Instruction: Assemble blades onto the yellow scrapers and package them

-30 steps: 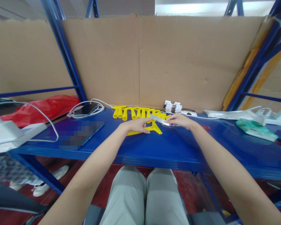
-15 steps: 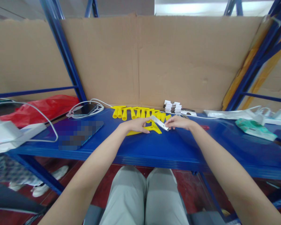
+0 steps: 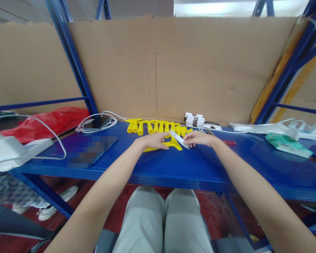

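Observation:
My left hand [image 3: 158,141] is closed around the middle of a yellow T-shaped plastic tool [image 3: 176,143] with a tube handle, low over the blue shelf. Part of the handle is hidden under my fingers. A narrow white strip [image 3: 177,138] lies slanted across the tool's wide head. My right hand [image 3: 196,138] pinches the strip at its lower right end, and my left fingertips are close to its upper end. Behind my hands, several similar yellow tools [image 3: 150,127] stand in a row with their tube ends facing me.
White clip-shaped pieces [image 3: 194,120] are stacked by the cardboard wall [image 3: 200,70]. A red item [image 3: 229,143] and a green packet [image 3: 288,144] lie to the right. Leftward are a dark phone-like slab [image 3: 102,147], a coiled white cable [image 3: 113,123], a red bag [image 3: 55,121] and a power strip [image 3: 28,151].
My right fingers have shifted slightly left along the white strip. My left hand stays on the yellow tool almost unmoved.

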A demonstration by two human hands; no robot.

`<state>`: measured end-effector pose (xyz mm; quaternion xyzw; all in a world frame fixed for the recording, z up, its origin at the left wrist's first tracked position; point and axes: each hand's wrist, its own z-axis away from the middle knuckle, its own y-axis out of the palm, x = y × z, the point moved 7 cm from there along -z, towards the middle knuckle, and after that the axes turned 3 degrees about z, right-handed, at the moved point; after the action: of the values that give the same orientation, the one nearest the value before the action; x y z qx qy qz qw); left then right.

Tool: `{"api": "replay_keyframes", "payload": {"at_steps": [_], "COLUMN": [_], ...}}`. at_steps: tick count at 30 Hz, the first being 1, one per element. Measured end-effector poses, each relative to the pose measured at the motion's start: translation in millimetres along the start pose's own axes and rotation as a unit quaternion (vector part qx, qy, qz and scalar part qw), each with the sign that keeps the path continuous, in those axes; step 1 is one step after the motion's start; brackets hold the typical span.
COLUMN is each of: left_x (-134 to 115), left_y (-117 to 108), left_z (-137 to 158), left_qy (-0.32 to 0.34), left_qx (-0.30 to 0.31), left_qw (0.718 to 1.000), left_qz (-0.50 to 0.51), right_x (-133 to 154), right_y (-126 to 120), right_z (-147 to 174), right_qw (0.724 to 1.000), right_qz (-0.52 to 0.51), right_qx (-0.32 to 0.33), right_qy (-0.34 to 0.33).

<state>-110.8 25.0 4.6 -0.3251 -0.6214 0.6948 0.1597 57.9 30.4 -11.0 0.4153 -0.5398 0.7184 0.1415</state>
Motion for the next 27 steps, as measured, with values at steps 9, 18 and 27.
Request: {"api": "replay_keyframes", "payload": {"at_steps": [9, 18, 27], "left_x": [-11.3, -10.8, -18.1], "left_y": [-0.2, 2.3, -0.3], "left_z": [10.7, 6.8, 6.8], "left_qy": [-0.006, -0.011, 0.017], "left_qx": [0.013, -0.011, -0.036], "left_qw": [1.000, 1.000, 0.999], "left_qz": [0.000, -0.009, 0.000], "right_x": [14.9, 8.6, -0.3], "right_y": [-5.3, 1.4, 16.0], "right_z": [3.4, 1.9, -0.6], "right_qw": [0.995, 0.993, 0.994], "right_qz": [-0.053, -0.104, -0.088], "right_qx": [-0.088, -0.055, 0.003], "right_qy": [-0.008, 0.022, 0.062]}}
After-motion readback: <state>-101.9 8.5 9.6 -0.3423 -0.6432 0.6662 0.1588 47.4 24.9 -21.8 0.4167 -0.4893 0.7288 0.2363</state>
